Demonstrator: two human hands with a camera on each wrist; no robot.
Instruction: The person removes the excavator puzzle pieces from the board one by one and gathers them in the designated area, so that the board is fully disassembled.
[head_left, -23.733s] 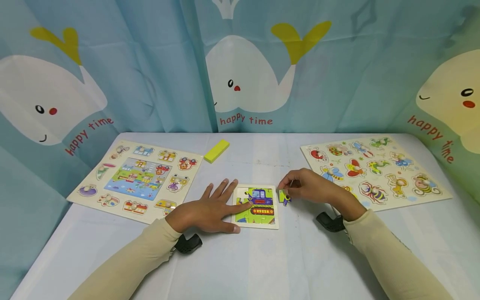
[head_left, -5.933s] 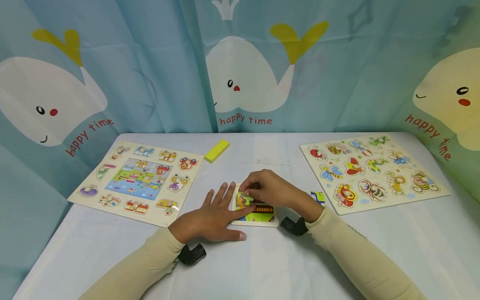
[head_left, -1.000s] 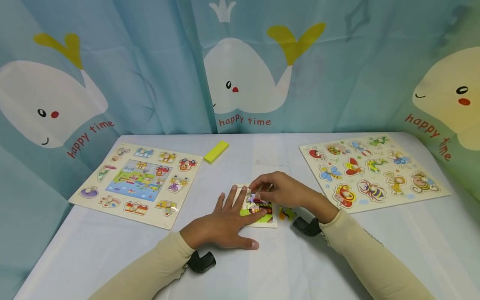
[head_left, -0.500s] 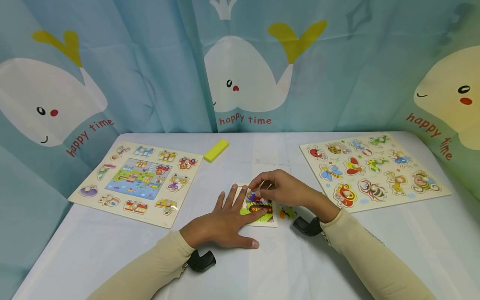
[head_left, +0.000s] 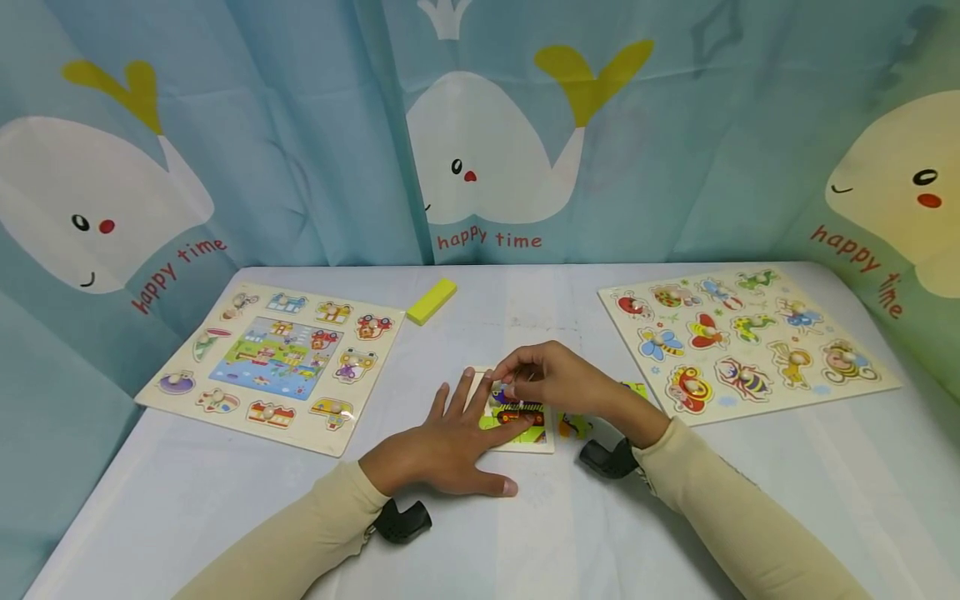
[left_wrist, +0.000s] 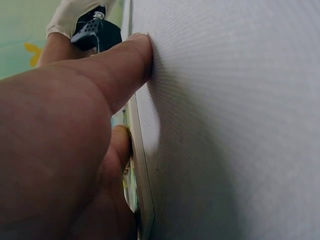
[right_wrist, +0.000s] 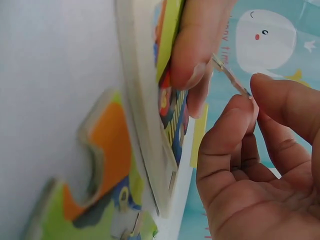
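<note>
In the head view, a small square jigsaw tray (head_left: 525, 451) with a purple-and-orange tracked vehicle picture lies mid-table. My left hand (head_left: 450, 454) rests across its left side, fingers spread and straight. Over the tray's upper part, my right hand (head_left: 558, 379) pinches a thin puzzle piece (right_wrist: 232, 79) between thumb and index finger; the right wrist view shows it edge-on, lifted off the tray. Loose puzzle pieces (head_left: 574, 426) with green and orange print lie just right of the tray. Another green piece (head_left: 634, 388) shows partly behind my right wrist. Both hands hide much of the picture.
A vehicle peg puzzle board (head_left: 367, 425) lies at left, and an insect peg puzzle board (head_left: 810, 398) at right. A yellow block (head_left: 432, 302) sits toward the back. A whale-print curtain (head_left: 337, 167) rises behind the table.
Much earlier, the tray looked nearly full with a piece beside it; now several pieces lie to its right. Over the last second, my right hand has shifted slightly left; my left hand stays put.
</note>
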